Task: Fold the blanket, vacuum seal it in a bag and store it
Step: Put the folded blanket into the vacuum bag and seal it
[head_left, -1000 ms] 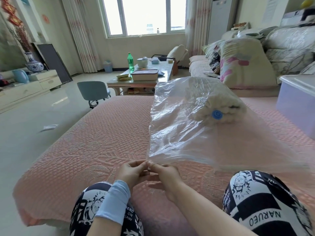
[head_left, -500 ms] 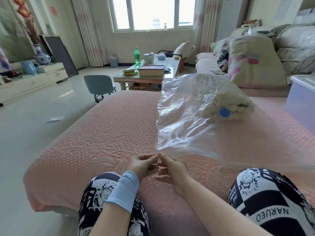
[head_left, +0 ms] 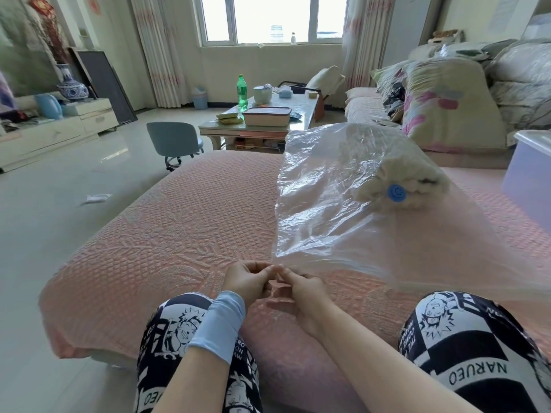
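Plastic bag (head_left: pixel 328 222), near corner, 6 o'clock: pinched by left hand (head_left: pixel 247 281) and right hand (head_left: pixel 301 289), fingertips meeting.
Change: pinch stays at that corner, as a second ago; sealing of the mouth probably barely begun.
Valve (head_left: pixel 397 192), 1 o'clock: blue, unconnected.
Blanket (head_left: pixel 387 171), 1 o'clock: folded, inside bag's far end.
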Tool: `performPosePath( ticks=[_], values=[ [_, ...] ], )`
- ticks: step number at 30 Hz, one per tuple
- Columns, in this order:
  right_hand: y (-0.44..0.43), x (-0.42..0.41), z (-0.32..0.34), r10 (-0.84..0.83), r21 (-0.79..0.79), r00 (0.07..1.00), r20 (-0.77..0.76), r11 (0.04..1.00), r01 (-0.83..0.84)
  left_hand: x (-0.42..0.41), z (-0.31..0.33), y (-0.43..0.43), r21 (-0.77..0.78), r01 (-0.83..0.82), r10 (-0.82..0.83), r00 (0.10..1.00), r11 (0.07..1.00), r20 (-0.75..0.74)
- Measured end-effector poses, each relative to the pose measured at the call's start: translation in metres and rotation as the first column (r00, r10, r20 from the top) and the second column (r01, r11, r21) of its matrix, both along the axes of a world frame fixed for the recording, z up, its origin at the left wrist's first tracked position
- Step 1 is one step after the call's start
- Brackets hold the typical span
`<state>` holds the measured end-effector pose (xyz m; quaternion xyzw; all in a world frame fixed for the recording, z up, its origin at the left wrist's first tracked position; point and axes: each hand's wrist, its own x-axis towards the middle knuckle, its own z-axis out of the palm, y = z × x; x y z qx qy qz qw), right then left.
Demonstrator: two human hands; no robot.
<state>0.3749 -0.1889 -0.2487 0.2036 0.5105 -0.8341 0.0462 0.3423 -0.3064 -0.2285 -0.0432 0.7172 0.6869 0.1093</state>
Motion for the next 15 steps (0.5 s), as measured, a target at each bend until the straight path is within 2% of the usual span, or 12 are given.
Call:
performPosePath(
  ticks=[3,7,11,15],
  values=[
    [-0.002,0.001,0.0,0.006,0.018,1.0,-0.001,1.0,-0.006,0.002,0.0,-0.001,-0.049,0.038,-0.041,0.998,0.998,-0.045],
    [0.0,-0.007,0.002,-0.104,0.107,0.994,0.02,0.989,0.101,0.001,-0.005,0.004,-0.099,-0.086,0.079,0.994,0.991,-0.08],
    [0.006,-0.01,-0.003,-0.211,0.183,0.976,0.049,0.963,0.199,0.003,-0.008,0.01,-0.062,-0.141,0.137,0.989,0.988,-0.06],
    [0.014,-0.009,0.004,-0.114,0.095,0.993,0.033,0.989,0.11,0.004,-0.001,0.008,0.104,-0.119,0.118,0.993,0.987,0.02]
  ],
)
